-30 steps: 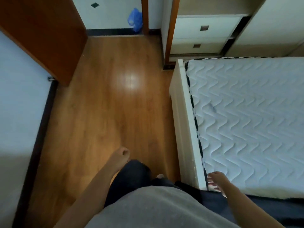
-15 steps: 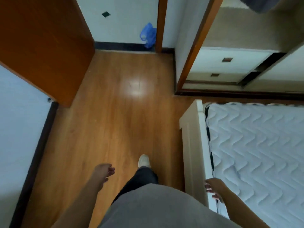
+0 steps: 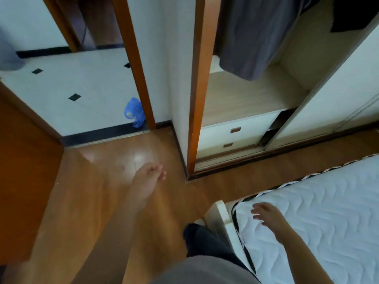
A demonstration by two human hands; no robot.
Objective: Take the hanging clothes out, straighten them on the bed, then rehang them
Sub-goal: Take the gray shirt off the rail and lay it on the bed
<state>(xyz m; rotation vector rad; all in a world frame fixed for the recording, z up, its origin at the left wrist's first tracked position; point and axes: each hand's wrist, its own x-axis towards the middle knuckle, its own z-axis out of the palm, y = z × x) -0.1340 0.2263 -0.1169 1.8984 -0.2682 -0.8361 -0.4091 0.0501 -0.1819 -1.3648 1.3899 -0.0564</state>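
Grey garment (image 3: 254, 35), white wave-quilted mattress (image 3: 320, 212) with black-and-white edging, orange-brown floor (image 3: 86, 191), blue bag (image 3: 134, 112)

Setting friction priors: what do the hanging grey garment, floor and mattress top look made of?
Grey garment: soft matte cloth, weave unclear; it drapes in folds. Floor: glossy wood or laminate; grain, glare patch. Mattress: white quilted fabric, matte; stitched wave pattern.
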